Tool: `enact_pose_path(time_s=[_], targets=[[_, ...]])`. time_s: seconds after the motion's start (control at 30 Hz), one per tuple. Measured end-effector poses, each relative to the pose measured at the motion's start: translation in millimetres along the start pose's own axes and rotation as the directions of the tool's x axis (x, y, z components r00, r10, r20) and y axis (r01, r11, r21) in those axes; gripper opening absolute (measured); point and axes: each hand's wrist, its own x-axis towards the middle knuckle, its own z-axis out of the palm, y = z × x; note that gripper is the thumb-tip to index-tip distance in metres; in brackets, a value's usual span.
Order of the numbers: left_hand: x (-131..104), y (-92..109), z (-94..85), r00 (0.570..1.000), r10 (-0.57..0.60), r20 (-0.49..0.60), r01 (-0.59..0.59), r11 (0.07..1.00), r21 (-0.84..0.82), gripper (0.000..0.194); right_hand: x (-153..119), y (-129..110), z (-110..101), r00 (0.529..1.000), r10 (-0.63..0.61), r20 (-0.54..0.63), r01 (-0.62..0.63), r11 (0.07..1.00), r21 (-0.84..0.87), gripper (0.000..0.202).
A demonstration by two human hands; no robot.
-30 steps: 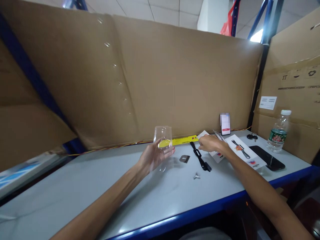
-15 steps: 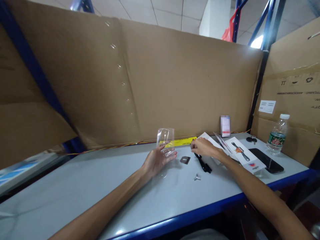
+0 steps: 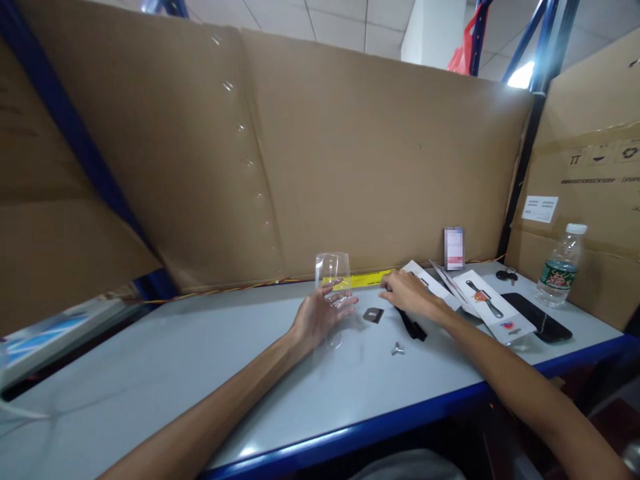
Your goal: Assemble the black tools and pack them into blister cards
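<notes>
My left hand (image 3: 320,316), fingers spread, is against a clear plastic shell (image 3: 333,268) that stands upright behind and around the fingers. My right hand (image 3: 404,292) is palm down with bent fingers over the upper end of a black handled tool (image 3: 414,328); what its fingertips hold, if anything, is hidden. Between the hands lies a small dark metal plate (image 3: 373,315). A silver wing-shaped piece (image 3: 398,349) rests nearer the front edge. Behind the hands, a yellow strip (image 3: 369,279) lies along the back of the table.
Printed cards (image 3: 493,307) and a black phone (image 3: 537,317) lie at the right, near keys (image 3: 507,275) and a water bottle (image 3: 559,267). Another phone (image 3: 454,248) leans upright at the back. Cardboard (image 3: 380,167) walls the table (image 3: 200,353).
The view has shifted slightly. My right hand has opened a little and covers more of the black tool's upper end. My left hand stays at the clear shell.
</notes>
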Motion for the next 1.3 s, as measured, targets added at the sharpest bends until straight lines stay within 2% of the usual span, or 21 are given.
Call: enact_pose_path(time_s=[0.07, 0.13, 0.2, 0.27, 0.33, 0.4, 0.47, 0.57, 0.6, 0.67, 0.83, 0.97, 1.1, 1.3], targets=[[-1, 0, 0.5, 1.000, -0.005, -0.010, 0.005, 1.000, -0.002, 0.030, 0, 11, -12, 0.999, 0.014, 0.036, -0.014, 1.000, -0.002, 0.019], [-1, 0, 0.3, 1.000, -0.021, -0.021, 0.020, 1.000, -0.010, 0.031, -1, 20, -22, 0.986, -0.018, 0.165, 0.012, 0.999, 0.033, 0.012], [-1, 0, 0.3, 0.999, -0.033, -0.024, 0.032, 0.999, -0.026, 0.033, -5, 22, -29, 0.931, -0.098, 0.353, 0.053, 0.989, 0.135, 0.012], [-2, 0, 0.9, 0.999, -0.037, -0.021, 0.036, 0.999, -0.040, 0.034, -10, 19, -32, 0.840, -0.196, 0.505, 0.066, 0.962, 0.264, 0.019], [-4, 1, 2.2, 0.999, -0.034, -0.019, 0.033, 0.998, -0.047, 0.034, -14, 11, -31, 0.773, -0.256, 0.580, 0.067, 0.943, 0.326, 0.026], [-5, 2, 3.7, 0.999, -0.033, -0.026, 0.032, 0.999, -0.043, 0.033, -17, 5, -30, 0.755, -0.254, 0.605, 0.079, 0.951, 0.299, 0.030], [-6, 2, 5.2, 0.999, -0.035, -0.031, 0.034, 0.999, -0.031, 0.032, -18, 2, -30, 0.794, -0.219, 0.566, 0.101, 0.967, 0.232, 0.029], [-8, 4, 7.3, 0.999, -0.037, -0.022, 0.036, 0.999, -0.019, 0.031, -15, 6, -33, 0.919, -0.158, 0.361, 0.116, 0.984, 0.136, 0.018], [-9, 4, 8.1, 0.999, -0.040, -0.026, 0.040, 0.999, -0.018, 0.031, -14, 9, -35, 0.949, -0.132, 0.285, 0.107, 0.989, 0.103, 0.014], [-10, 5, 10.1, 0.998, -0.050, -0.047, 0.049, 0.999, -0.020, 0.033, -12, 15, -38, 0.979, -0.081, 0.188, 0.074, 0.996, 0.043, 0.009], [-13, 7, 13.3, 0.995, -0.059, -0.085, 0.056, 0.998, -0.032, 0.037, -11, 22, -34, 0.983, 0.029, 0.180, -0.011, 0.995, -0.104, 0.018], [-13, 5, 12.1, 0.996, -0.062, -0.071, 0.061, 0.998, -0.023, 0.035, -10, 26, -32, 0.968, 0.085, 0.238, -0.047, 0.986, -0.159, 0.028], [-11, 3, 9.1, 0.998, -0.048, -0.046, 0.047, 0.999, -0.024, 0.033, -8, 27, -31, 0.951, 0.094, 0.295, -0.046, 0.985, -0.166, 0.024], [-7, -2, 5.5, 0.999, -0.050, 0.013, 0.050, 0.998, -0.025, 0.033, -6, 19, -13, 0.975, 0.072, 0.211, -0.040, 0.987, -0.154, 0.039]])
